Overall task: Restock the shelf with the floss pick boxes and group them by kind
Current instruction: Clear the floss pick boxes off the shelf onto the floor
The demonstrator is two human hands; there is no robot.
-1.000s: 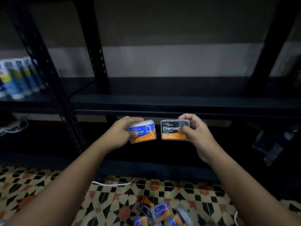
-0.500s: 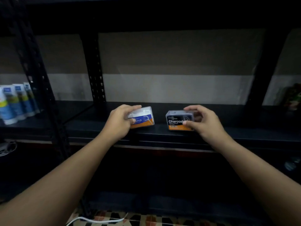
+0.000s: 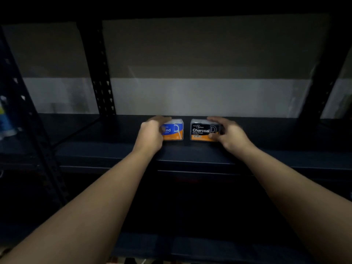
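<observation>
The two boxes stand side by side toward the back of the dark shelf (image 3: 190, 155), labels facing out, with a narrow gap between them: the blue box (image 3: 174, 129) on the left, the black charcoal box (image 3: 202, 130) on the right. Each lies directly ahead of the hand that brought it, long side running left to right along the shelf. The left hand (image 3: 150, 136) wraps the blue box from its outer left end, fingers curled over the top, its grip closed on the box; the right hand (image 3: 228, 134) does the same at the charcoal box's right end, thumb low at the front corner, also holding. Both boxes look to be resting on the shelf, so I'd judge the next thing is simply to let go and draw straight back. As the kinds differ, the gap between them marks where two groups could begin, blue growing leftward, black rightward. The shelf is deep and open on both sides. A black upright (image 3: 99, 73) stands behind to the left, and blue bottles (image 3: 5, 119), blurred, sit at the far left edge.
</observation>
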